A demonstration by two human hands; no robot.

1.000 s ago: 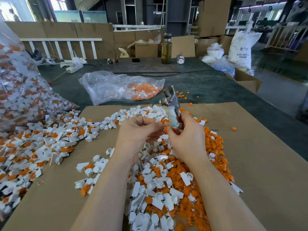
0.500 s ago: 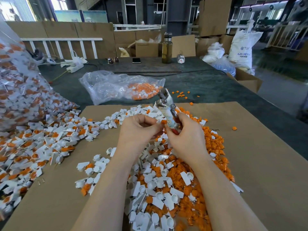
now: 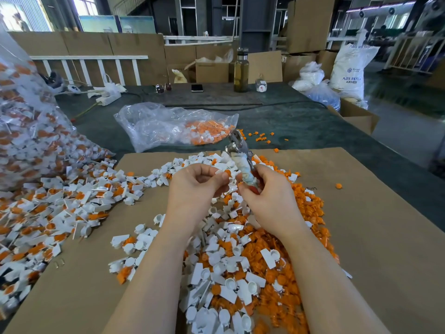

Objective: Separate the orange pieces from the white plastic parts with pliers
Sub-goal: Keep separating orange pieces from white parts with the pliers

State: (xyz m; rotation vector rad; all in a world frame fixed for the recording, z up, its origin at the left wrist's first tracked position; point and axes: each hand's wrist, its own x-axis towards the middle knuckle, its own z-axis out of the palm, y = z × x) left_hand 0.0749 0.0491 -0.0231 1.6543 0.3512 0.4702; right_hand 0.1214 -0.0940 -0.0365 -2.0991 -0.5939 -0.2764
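Observation:
My right hand (image 3: 269, 198) grips the taped handles of the pliers (image 3: 240, 155), whose metal jaws point up and away from me. My left hand (image 3: 195, 186) pinches a small white plastic part (image 3: 222, 173) with an orange piece in it, right beside the plier handles. Under both hands lies a mixed pile of white parts (image 3: 226, 280) and loose orange pieces (image 3: 310, 213) on a brown cardboard sheet (image 3: 375, 237). Unsorted white-and-orange parts (image 3: 60, 203) spread across the left side.
A big clear bag of unsorted parts (image 3: 26, 131) leans at the far left. Another clear bag (image 3: 168, 126) holding orange pieces lies on the dark green table behind the cardboard. A glass bottle (image 3: 240, 71), a phone (image 3: 197, 88) and cartons stand at the back.
The pliers have tilted and shifted slightly left, jaws still upward. My left hand has opened a little and now shows the small part pinched at its fingertips.

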